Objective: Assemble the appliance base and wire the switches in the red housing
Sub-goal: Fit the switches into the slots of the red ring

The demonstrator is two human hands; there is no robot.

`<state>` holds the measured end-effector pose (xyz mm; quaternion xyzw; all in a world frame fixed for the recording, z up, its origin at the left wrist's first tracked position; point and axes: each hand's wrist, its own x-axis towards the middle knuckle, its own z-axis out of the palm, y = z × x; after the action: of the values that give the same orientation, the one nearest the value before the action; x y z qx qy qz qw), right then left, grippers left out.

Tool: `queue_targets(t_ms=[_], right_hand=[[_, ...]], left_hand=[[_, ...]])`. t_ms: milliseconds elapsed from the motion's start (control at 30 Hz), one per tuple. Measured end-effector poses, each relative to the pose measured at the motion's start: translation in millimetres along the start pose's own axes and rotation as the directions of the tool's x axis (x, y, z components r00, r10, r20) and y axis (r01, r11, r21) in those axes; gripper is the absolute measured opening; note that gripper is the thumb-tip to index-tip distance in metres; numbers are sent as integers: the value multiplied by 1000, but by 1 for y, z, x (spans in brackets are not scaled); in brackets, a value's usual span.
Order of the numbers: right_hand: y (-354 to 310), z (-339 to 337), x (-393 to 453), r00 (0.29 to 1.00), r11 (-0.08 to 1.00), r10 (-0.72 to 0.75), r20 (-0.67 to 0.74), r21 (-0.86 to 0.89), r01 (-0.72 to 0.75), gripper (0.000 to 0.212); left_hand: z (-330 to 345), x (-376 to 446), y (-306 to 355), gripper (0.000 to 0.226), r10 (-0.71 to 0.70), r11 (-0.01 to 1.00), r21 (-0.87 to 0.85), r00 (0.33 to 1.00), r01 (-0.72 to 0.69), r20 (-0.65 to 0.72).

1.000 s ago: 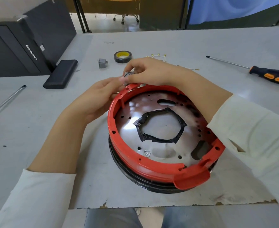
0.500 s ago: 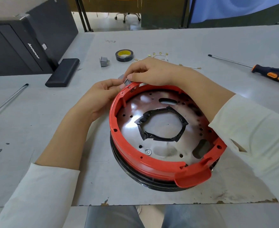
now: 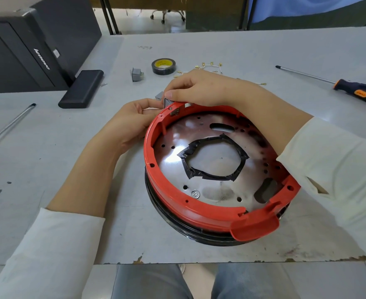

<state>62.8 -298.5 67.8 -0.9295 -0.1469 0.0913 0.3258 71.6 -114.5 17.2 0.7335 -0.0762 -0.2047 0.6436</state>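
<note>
The round red housing [image 3: 177, 203] sits on a black base ring [image 3: 169, 221] in the middle of the table, with a shiny metal plate [image 3: 218, 190] inside it. A small grey switch [image 3: 163, 99] sits at the housing's far rim. My right hand [image 3: 201, 89] pinches it from above with thumb and fingers. My left hand [image 3: 132, 121] holds the rim and the switch from the outer side. A second grey switch [image 3: 137, 74] lies loose farther back. Thin wires with gold terminals [image 3: 210, 66] lie behind my right hand.
A roll of black tape [image 3: 163, 66] lies near the loose switch. A black-and-orange screwdriver [image 3: 354, 90] lies at the right. A metal rod [image 3: 9, 124] lies at the left, beside a flat black case [image 3: 81, 88] and a black computer tower [image 3: 26, 50].
The switch has gone lower into the housing's far rim between my two hands. Both hands stay at the same spot; the view has shifted slightly.
</note>
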Motion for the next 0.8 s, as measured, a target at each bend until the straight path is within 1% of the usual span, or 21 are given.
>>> queue_targets(t_ms=[167,333,567,800], right_hand=[[3,-2,2,999,998,36,-27,51,-34,21],[3,0,6,999,997,41,-29,60,-39,27],[9,-6,15,991,988,131,-39,84,-127,11],[10,-7,15,995,985,98,-7,146,-96,6]], left_hand=[[-3,1,-1,11,-8,999,46,1000,8,-1],[-3,-1,1,13,19,997,71,1000,-20,10],[-1,-3,3,8,24,998,52,999,-23,-22],[-1,-4,2,11,71,992,106,995,-63,-69]])
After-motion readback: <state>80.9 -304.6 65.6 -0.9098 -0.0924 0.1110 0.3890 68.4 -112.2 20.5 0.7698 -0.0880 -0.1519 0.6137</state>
